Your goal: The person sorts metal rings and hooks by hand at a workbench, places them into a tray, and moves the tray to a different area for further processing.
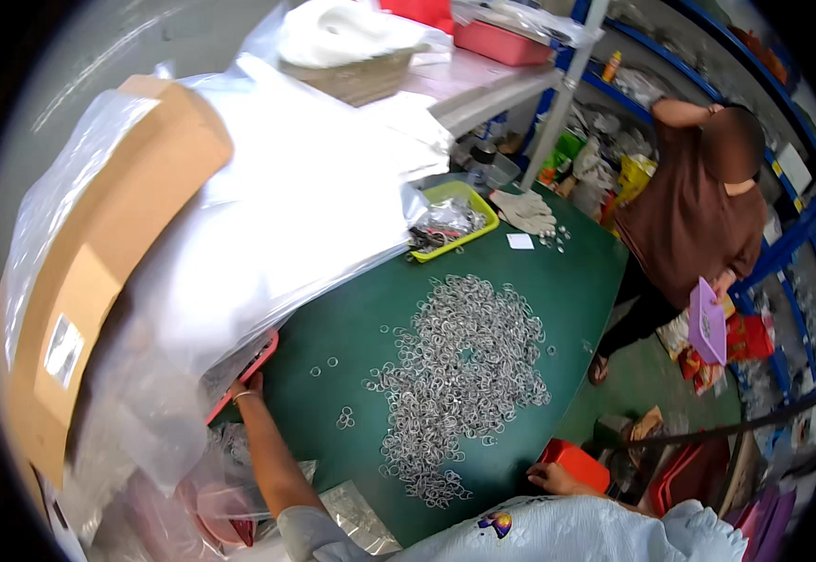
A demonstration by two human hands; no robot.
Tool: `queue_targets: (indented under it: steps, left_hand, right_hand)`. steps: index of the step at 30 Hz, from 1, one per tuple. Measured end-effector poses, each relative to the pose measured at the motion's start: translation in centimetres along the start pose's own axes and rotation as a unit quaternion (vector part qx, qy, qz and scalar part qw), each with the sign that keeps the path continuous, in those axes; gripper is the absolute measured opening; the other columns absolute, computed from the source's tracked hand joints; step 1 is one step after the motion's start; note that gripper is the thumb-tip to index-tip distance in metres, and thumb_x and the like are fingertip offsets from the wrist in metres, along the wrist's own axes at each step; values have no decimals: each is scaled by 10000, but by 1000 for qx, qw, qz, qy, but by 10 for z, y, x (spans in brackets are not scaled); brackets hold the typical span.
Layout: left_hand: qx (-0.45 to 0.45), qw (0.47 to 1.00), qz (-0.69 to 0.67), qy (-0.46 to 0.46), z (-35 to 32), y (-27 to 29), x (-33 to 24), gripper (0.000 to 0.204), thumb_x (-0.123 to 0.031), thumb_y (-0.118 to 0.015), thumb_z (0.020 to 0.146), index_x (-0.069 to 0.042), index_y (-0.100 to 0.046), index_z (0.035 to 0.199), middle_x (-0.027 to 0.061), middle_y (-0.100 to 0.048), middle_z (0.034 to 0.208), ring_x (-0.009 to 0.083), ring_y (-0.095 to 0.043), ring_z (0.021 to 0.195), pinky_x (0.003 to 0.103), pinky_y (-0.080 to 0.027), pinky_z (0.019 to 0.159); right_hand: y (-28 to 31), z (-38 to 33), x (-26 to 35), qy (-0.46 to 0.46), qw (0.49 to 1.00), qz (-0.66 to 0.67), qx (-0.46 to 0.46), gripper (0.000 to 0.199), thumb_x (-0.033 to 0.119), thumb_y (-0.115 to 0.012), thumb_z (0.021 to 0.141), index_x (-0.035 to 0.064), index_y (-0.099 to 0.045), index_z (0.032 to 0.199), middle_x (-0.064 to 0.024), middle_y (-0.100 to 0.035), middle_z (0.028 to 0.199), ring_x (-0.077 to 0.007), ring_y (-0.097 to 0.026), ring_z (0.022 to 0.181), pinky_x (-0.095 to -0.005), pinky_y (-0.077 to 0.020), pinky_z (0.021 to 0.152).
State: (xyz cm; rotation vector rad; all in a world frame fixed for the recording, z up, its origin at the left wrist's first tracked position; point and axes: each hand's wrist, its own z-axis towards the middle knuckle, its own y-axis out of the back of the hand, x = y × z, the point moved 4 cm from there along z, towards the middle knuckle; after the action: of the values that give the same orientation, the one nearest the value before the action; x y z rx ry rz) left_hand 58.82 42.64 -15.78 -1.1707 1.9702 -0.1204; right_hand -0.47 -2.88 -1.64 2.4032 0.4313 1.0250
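Note:
A large pile of small silvery metal rings (pixel 464 375) is spread over the green table (pixel 333 440) in front of me. At the left, my left hand (pixel 249 386) closes on the rim of a red tray (pixel 266 356), partly covered by plastic sheeting; some of its fingers are hidden. My right hand (pixel 550 480) rests by the table's near right edge, fingers curled together beside an orange-red bin (pixel 578 465). Whatever those fingers hold, if anything, is too small to make out. A few loose rings (pixel 345 418) lie between the pile and my left arm.
White sheets and clear plastic (pixel 305 187) overhang the table's left side beside a cardboard piece (pixel 136 225). A yellow-green tray (pixel 455 221) of metal parts and a work glove (pixel 524 212) lie at the back. Beyond the right edge stands a person (pixel 689 215) holding a purple basket (pixel 707 323).

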Motion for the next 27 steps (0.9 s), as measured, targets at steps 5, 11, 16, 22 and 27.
queue_targets:
  steps: [5, 11, 16, 22, 27]
  left_hand:
    - [-20, 993, -102, 55, 40, 21, -18, 338, -220, -418, 800, 0, -522, 1034, 191, -556, 1013, 356, -560, 921, 521, -498, 768]
    - [-24, 994, -90, 61, 20, 18, -21, 335, -53, -372, 741, 79, -504, 1019, 241, -545, 1011, 412, -538, 943, 558, -472, 805]
    - [-50, 990, -115, 60, 0, 33, -11, 304, -27, -353, 733, 81, -504, 975, 242, -521, 1031, 427, -511, 966, 611, -434, 812]
    - [-29, 991, -85, 99, -26, 33, 4, 315, -54, -303, 770, 97, -465, 994, 257, -483, 1049, 437, -493, 966, 608, -442, 807]
    - [26, 995, -73, -65, -75, 33, -4, 386, -219, -457, 820, 70, -437, 1075, 198, -472, 1064, 345, -526, 921, 466, -500, 804]
  right_hand:
    - [-3, 10, 12, -3, 999, -27, 30, 265, 225, -570, 827, 31, -592, 1006, -137, -641, 911, -263, -617, 844, -350, -482, 771]
    - [1, 15, 28, 30, 998, -59, 10, 269, 232, -573, 806, 30, -601, 980, -150, -638, 868, -296, -615, 799, -372, -482, 735]
    - [-4, 19, 42, 60, 995, -73, 16, 258, 208, -572, 806, 8, -597, 966, -173, -632, 863, -305, -613, 807, -377, -479, 729]
    - [3, 16, 61, 94, 994, -17, -53, 193, 138, -562, 815, 21, -596, 965, -128, -643, 830, -242, -620, 734, -325, -488, 681]
    - [10, 16, 67, 97, 988, 32, -113, 251, 95, -578, 766, -8, -559, 994, -180, -585, 931, -304, -574, 838, -360, -458, 744]
